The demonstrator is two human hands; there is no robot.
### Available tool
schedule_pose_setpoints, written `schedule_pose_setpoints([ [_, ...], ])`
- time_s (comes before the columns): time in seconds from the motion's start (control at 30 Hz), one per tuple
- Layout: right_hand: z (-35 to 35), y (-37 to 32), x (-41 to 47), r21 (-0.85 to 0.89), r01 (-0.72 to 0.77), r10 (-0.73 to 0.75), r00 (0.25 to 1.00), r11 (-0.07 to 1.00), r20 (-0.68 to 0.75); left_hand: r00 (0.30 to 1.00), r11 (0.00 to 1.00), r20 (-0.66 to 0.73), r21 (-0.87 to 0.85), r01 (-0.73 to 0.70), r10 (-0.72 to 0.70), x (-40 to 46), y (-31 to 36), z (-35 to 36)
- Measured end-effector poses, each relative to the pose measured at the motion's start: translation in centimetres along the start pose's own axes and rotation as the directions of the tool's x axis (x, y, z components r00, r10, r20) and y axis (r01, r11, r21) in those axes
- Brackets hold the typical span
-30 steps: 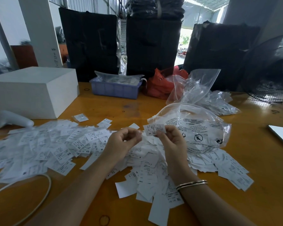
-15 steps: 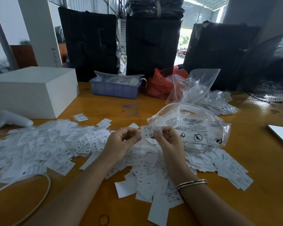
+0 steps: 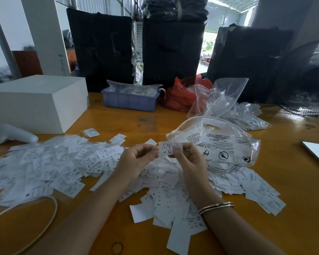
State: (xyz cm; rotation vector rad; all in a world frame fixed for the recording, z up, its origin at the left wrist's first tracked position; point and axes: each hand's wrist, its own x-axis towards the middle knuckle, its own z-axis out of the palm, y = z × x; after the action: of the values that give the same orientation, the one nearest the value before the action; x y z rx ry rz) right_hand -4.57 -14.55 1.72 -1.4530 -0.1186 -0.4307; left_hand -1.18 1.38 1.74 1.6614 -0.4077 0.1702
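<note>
Though above pile (image 3: 164, 192) — label (image 3: 170, 148) between hands (image 3: 136, 161) (image 3: 191, 160)

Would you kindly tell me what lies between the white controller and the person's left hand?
A spread heap of white size labels fills that stretch, from the white controller to the left hand, as the head view shows.

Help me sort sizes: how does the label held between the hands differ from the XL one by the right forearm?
The held label reads S; the XL label reads XL. The held label is lifted off the table, pinched between the left hand and right hand; the XL label lies flat in the pile, untouched. Both are small white printed slips.
</note>
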Motion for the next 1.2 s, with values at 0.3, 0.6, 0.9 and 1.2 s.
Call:
schedule_pose_setpoints([
  [0.3, 0.03, -0.12, -0.20, -0.306, 0.090, -0.058, 0.992, 0.948, 0.110, 0.999, 0.999, -0.027, 0.040, 0.030, -0.029, -0.03, 0.02, -0.10],
  [0.6, 0.20, 0.32, -0.06, -0.362, 0.064, -0.038, 0.996, 0.930, 0.077, 0.998, 0.995, 0.008, 0.073, 0.062, -0.063, -0.04, -0.03, -0.07],
  [0.9, 0.42, 0.35, -0.19, -0.412, 0.105, -0.010, 0.974, 0.905, 0.228, 0.997, 0.995, 0.028, 0.068, 0.068, -0.070, -0.25, 0.40, -0.09],
  [1.2, 0.17, 0.08, -0.07, -0.480, 0.143, -0.077, 0.985, 0.866, 0.154, 0.987, 0.990, 0.157, 0.141, 0.003, -0.026, -0.72, 0.68, 0.04],
])
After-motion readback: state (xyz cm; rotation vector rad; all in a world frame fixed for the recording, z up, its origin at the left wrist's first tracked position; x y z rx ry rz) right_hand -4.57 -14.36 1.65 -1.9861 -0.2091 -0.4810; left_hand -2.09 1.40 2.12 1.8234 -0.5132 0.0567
